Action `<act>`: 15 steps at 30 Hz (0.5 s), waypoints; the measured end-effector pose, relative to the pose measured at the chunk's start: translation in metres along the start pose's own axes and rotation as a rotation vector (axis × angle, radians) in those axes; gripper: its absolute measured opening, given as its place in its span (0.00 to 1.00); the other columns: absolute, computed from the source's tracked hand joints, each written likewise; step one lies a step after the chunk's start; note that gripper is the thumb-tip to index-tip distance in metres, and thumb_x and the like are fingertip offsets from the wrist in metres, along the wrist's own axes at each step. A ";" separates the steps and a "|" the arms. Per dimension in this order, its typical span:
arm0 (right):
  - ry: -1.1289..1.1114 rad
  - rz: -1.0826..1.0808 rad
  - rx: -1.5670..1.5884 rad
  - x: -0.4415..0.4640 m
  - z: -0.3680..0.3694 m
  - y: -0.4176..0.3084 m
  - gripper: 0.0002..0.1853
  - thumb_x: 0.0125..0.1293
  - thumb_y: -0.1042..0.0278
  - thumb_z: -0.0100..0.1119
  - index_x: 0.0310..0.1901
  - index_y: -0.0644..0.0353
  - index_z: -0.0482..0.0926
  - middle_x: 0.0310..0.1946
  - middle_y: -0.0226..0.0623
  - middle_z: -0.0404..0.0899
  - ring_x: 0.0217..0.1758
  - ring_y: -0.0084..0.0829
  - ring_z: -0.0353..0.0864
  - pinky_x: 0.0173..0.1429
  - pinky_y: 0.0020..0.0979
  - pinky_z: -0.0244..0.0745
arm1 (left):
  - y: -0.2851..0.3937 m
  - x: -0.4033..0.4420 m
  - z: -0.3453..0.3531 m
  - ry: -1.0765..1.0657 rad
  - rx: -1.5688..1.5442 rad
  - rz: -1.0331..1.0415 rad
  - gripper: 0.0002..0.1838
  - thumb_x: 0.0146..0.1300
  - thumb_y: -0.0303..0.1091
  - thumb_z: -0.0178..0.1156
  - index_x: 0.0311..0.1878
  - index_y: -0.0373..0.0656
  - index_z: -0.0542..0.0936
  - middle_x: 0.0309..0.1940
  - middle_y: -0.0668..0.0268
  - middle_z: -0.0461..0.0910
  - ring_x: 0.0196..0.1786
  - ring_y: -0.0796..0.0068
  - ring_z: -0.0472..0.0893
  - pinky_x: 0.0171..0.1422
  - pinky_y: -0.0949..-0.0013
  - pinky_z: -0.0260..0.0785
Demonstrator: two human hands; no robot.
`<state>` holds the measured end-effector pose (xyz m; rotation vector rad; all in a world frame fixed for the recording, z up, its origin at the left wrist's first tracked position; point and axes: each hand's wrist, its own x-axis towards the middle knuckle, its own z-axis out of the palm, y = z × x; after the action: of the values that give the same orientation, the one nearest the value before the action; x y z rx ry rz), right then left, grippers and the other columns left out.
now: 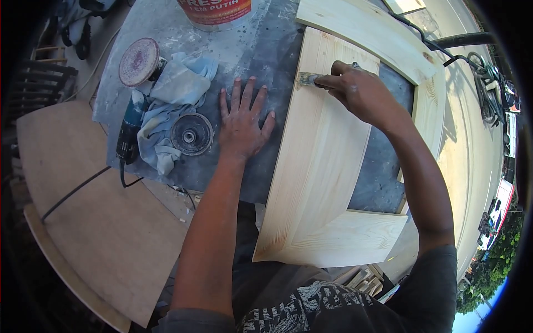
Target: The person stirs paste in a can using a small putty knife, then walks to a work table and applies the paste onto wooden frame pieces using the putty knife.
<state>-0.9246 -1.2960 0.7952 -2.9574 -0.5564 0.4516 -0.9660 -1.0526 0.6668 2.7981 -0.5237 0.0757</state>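
My left hand lies flat on the grey worktable, fingers spread, holding nothing. To its left are a round black disc pad and a crumpled pale blue cloth. My right hand grips a putty knife, its stained blade resting on the upper part of a pale wooden panel. The fingers hide most of the knife's handle. The panel joins a wider board at its near end, close to my body.
An angle grinder with a sanding disc lies left of the cloth, its cord trailing off the table. A glue bucket stands at the back. Another wooden frame piece lies beyond the panel. A curved brown board is at lower left.
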 end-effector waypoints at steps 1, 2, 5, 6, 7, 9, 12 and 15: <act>-0.005 0.017 0.009 0.001 0.002 0.000 0.18 0.74 0.68 0.41 0.54 0.50 0.84 0.38 0.42 0.77 0.45 0.43 0.79 0.51 0.43 0.76 | 0.000 0.000 0.000 0.001 0.000 -0.001 0.32 0.67 0.53 0.49 0.72 0.52 0.66 0.76 0.63 0.55 0.80 0.58 0.47 0.81 0.43 0.32; -0.004 0.016 0.009 0.001 0.000 0.000 0.18 0.74 0.68 0.41 0.54 0.50 0.84 0.38 0.42 0.77 0.45 0.43 0.79 0.51 0.43 0.76 | 0.000 0.000 0.000 0.009 -0.002 0.002 0.32 0.67 0.53 0.49 0.72 0.52 0.66 0.76 0.63 0.55 0.80 0.58 0.47 0.82 0.43 0.32; -0.032 0.033 -0.015 -0.002 -0.010 -0.002 0.18 0.73 0.69 0.42 0.52 0.50 0.84 0.38 0.42 0.77 0.45 0.44 0.80 0.51 0.44 0.76 | -0.001 0.000 0.000 0.012 -0.006 0.002 0.32 0.67 0.53 0.49 0.72 0.52 0.66 0.76 0.63 0.55 0.80 0.58 0.47 0.82 0.44 0.32; -0.052 0.034 -0.002 -0.004 -0.015 -0.006 0.18 0.73 0.69 0.42 0.52 0.51 0.85 0.39 0.42 0.77 0.45 0.44 0.80 0.52 0.43 0.76 | 0.000 0.000 0.000 0.005 -0.008 -0.001 0.32 0.67 0.53 0.49 0.72 0.51 0.66 0.76 0.63 0.55 0.80 0.57 0.47 0.81 0.44 0.32; -0.072 0.034 0.010 -0.006 -0.018 -0.010 0.18 0.73 0.69 0.41 0.51 0.51 0.85 0.39 0.43 0.77 0.45 0.44 0.80 0.52 0.43 0.76 | 0.000 0.000 0.000 0.006 -0.010 -0.004 0.32 0.67 0.53 0.49 0.72 0.51 0.66 0.76 0.63 0.55 0.80 0.57 0.47 0.81 0.44 0.32; -0.082 0.015 0.012 -0.010 -0.018 -0.020 0.18 0.73 0.69 0.42 0.51 0.51 0.85 0.39 0.43 0.77 0.45 0.44 0.81 0.52 0.43 0.77 | -0.001 0.000 0.000 0.020 -0.022 0.005 0.32 0.67 0.53 0.49 0.72 0.51 0.66 0.76 0.63 0.55 0.80 0.57 0.47 0.82 0.44 0.32; -0.092 -0.004 0.001 -0.016 -0.016 -0.027 0.18 0.72 0.69 0.43 0.52 0.49 0.84 0.39 0.43 0.78 0.45 0.44 0.81 0.51 0.42 0.77 | -0.001 -0.001 0.000 0.024 -0.037 0.003 0.32 0.67 0.52 0.50 0.71 0.50 0.67 0.76 0.63 0.56 0.80 0.57 0.47 0.81 0.44 0.33; -0.089 0.001 -0.004 -0.022 -0.010 -0.030 0.18 0.72 0.70 0.44 0.54 0.48 0.83 0.39 0.42 0.77 0.45 0.43 0.81 0.51 0.41 0.77 | -0.002 -0.001 0.001 0.036 -0.050 0.008 0.32 0.67 0.52 0.50 0.71 0.50 0.67 0.76 0.63 0.56 0.80 0.57 0.48 0.82 0.44 0.33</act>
<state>-0.9513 -1.2762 0.8148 -2.9528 -0.5655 0.5846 -0.9660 -1.0510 0.6650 2.7412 -0.5206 0.1129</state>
